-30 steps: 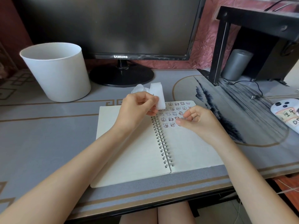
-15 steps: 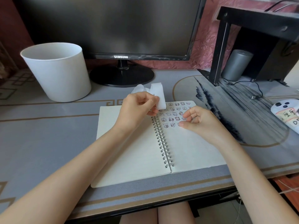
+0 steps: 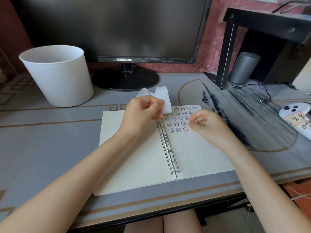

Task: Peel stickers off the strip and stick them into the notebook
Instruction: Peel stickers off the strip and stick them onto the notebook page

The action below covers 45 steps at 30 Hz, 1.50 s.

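the only clear lettering is "samsung" in pale capitals on the glossy black bezel of the monitor (image 3: pixel 124 60), at twelve o'clock from the notebook (image 3: pixel 134 157). a white phone case (image 3: pixel 296 118) at three o'clock carries hand-drawn marks, of which only "ds" can be read. the notebook is spiral-bound with silver wire coils and smooth cream pages, and lies open and flat on a grey desk mat (image 3: pixel 42 140) edged with tan key-pattern lines. small cartoon animal stickers (image 3: pixel 178 121) fill the top of its right page in rows. the left hand (image 3: pixel 143 113) pinches the strip (image 3: pixel 164 100), a translucent white ribbon that loops up above the spiral at the page's twelve o'clock edge. the right hand (image 3: pixel 207 123) is curled, fingertips down at the three o'clock end of the sticker rows; whether it holds a sticker cannot be told. a matte white tapered bucket (image 3: pixel 57 78) stands at ten o'clock, and a grey cylinder (image 3: pixel 242 68) under a black shelf (image 3: pixel 269 22) at two o'clock, before a pink leaf-patterned wall.
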### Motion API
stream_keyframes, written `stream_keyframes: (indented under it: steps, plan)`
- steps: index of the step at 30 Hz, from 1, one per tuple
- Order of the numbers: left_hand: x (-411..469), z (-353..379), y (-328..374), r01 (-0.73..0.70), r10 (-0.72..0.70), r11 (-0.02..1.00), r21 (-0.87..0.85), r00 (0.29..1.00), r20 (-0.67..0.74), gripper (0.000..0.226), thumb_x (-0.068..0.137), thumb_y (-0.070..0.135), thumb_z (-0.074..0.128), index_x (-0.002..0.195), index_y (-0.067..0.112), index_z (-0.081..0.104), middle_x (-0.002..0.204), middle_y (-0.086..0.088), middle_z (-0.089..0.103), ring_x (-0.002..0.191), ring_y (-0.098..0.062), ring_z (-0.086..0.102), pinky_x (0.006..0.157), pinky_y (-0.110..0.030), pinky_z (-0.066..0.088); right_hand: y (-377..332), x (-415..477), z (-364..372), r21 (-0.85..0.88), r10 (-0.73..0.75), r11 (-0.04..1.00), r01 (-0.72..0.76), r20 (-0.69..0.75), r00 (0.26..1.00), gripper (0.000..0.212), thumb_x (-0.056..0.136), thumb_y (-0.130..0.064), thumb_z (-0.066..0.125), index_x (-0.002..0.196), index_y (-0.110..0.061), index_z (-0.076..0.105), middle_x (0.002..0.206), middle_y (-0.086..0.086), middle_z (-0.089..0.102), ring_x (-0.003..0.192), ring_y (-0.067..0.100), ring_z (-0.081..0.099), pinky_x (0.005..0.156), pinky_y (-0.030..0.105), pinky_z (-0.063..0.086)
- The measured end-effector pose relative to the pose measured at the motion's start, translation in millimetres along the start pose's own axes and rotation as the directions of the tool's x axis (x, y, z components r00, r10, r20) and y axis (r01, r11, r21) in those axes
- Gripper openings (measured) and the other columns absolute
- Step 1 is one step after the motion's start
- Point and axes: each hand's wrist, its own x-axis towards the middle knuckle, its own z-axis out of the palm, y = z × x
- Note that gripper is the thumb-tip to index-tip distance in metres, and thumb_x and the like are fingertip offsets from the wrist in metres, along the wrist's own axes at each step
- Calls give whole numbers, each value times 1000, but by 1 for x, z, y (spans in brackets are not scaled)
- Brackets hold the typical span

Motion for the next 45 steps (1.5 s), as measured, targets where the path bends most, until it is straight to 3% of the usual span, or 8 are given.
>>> stream_keyframes:
  steps: [5,8,12,18,24,28,32,45]
  plan:
    - [0,0,1,-11,11,1000,-1,1000,0,25,94,13,57,74,2,64,66,-1,62,61,-9,62,63,-23,56,-19,-3,-2,52,-174,981,187,-200,964,8,83,-19,69,79,-24,65,74,-14,62,61,7,50,60,14,37]
    - [1,-1,0,-20,20,1000,-6,1000,-2,26,95,14,57,71,4,63,66,-2,62,62,-11,63,62,-23,55,-37,-5,5,100,-281,950,295,-133,950,10,79,-25,74,85,-26,66,82,-15,67,72,1,55,62,8,36]
    - [1,-2,0,-36,36,999,-9,999,-2,26,95,15,57,72,4,65,69,-4,63,64,-11,63,66,-26,57,-45,2,19,36,-346,935,353,-132,929,14,77,-22,76,86,-26,66,80,-12,68,77,5,54,70,17,41]
    - [2,-1,2,-21,20,995,-99,1000,-9,30,97,20,54,75,2,64,69,0,60,62,-12,63,60,-25,54,-46,4,23,240,-334,897,370,-179,925,22,79,-9,73,84,-26,59,74,-10,66,65,-4,53,65,10,37]
    - [1,0,-3,-23,25,999,-30,999,48,12,90,11,63,82,6,70,73,-6,67,67,-10,63,64,-21,55,-42,6,23,271,-329,882,386,-233,915,18,81,-11,71,81,-28,65,77,-13,67,77,6,59,72,28,44]
    - [1,0,-2,-27,29,998,-51,999,34,12,91,10,63,82,6,69,67,-3,65,62,-7,62,63,-20,55,-40,4,23,246,-344,887,392,-217,914,7,82,-11,70,86,-17,72,83,-5,71,80,16,63,76,39,50]
    - [1,0,-2,-32,33,999,-43,999,35,12,91,10,62,84,4,70,66,0,65,62,-6,62,64,-20,55,-40,4,24,221,-354,889,401,-223,908,8,80,-12,73,86,-17,73,81,-3,72,78,24,63,75,46,52]
    - [1,0,-2,-32,36,998,-51,997,67,10,90,10,63,87,5,71,66,5,68,65,-5,63,66,-19,55,-39,4,25,234,-323,900,367,-204,924,8,79,-11,74,83,-18,71,77,-9,70,72,9,59,70,26,49]
